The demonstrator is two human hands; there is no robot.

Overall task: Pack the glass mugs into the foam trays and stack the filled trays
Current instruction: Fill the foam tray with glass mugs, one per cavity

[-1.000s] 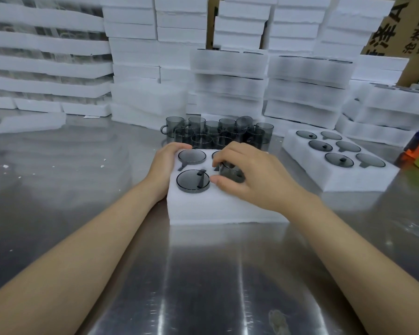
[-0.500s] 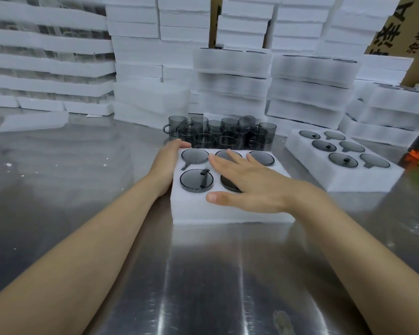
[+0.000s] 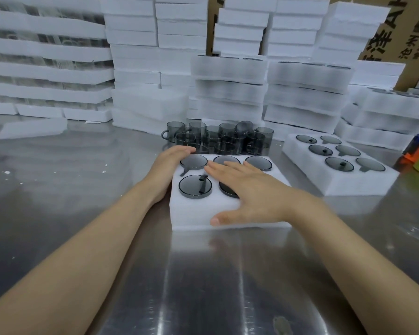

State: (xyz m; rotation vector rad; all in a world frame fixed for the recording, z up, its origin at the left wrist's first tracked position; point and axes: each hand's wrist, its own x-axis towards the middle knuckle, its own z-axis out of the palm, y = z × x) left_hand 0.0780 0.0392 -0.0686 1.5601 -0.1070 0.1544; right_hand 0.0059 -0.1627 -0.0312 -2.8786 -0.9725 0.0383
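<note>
PACKING LINE: A worker's right hand (image 3: 252, 192) lies flat and open, fingers spread, on top of a white foam tray (image 3: 196, 213) on a steel counter (image 3: 203, 281). It appears to press the glass down into its pockets before the tray is carried off. The left hand (image 3: 169, 165) is open too, palm against the tray's left wall and fingers laid over its far-left corner, apparently to stop the light foam sliding under the push. Neither hand grips anything.

Five packed mugs (image 3: 195, 186) of smoked glass show in the tray as dark discs sunk about level with the foam, three in its far row and two in its near row. A handle slot is cut beside the far-left one. The near-right pocket is hidden under the right hand, so it cannot be told whether it is filled. On that showing the tray is full or nearly so, and stacking looks like the step now due.

Just beyond the tray's far edge, a cluster of loose mugs (image 3: 218, 139) stands upright and crowded together, not yet packed. To the tray's right, set apart from it, a second tray (image 3: 348, 187) sits with all six pockets filled. Behind the tray, past the loose mugs, stacked trays (image 3: 230, 93) rise in columns. Dark rims show along the top of some, which suggests these hold finished work. A cardboard carton (image 3: 397, 32) stands behind and to the right of the tray.
</note>
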